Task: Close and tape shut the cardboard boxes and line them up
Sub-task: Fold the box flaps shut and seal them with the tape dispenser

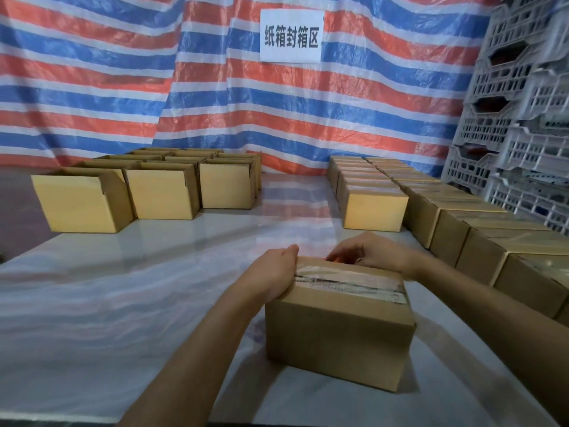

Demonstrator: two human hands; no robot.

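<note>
A closed box point(338, 328) sits on the bench point(123, 303) in the lower centre-right of the frame, turned a little askew. A strip of clear tape point(351, 282) runs along the seam of its top from the left end to the right.

The left hand point(274, 272) wraps the box's upper left end, thumb up at the far corner and fingers curled down over the edge, gripping it. The right hand point(369, 254) lies at the far top edge of the box with its fingers bent onto the lid. It is blurred, so it cannot be told whether it grips or only touches.

At middle left, well apart from this box, the open boxes point(160, 192) stand in a tight block with their flaps up. At middle right the sealed boxes point(375, 208) stand in two rows touching side by side, running from the back down toward the right edge of the frame.

A red, white and blue striped tarp point(308, 103) hangs behind the bench, with a white sign point(292, 35) fixed on it at top centre. Grey crates point(523, 118) are stacked in the upper right.
</note>
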